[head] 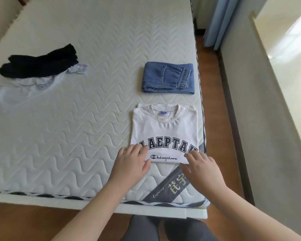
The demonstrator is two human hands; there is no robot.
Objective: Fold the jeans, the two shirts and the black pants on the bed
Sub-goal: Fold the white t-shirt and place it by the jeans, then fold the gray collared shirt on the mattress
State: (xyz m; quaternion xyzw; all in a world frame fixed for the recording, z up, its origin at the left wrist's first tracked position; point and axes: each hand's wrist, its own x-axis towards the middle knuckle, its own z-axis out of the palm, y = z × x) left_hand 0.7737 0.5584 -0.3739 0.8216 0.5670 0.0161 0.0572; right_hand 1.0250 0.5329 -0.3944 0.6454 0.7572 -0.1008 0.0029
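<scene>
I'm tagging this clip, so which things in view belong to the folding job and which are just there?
Part of the job:
folded blue denim jeans
folded white lettered T-shirt, under both hands
crumpled black pants
unfolded pale blue shirt
white quilted mattress

Just there:
blue curtain
wooden floor

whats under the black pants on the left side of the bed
The crumpled black pants lie on an unfolded pale blue-white shirt, which spreads out toward the near side on the white quilted mattress. The shirt's upper part is covered by the pants, so it cannot be seen.
</scene>
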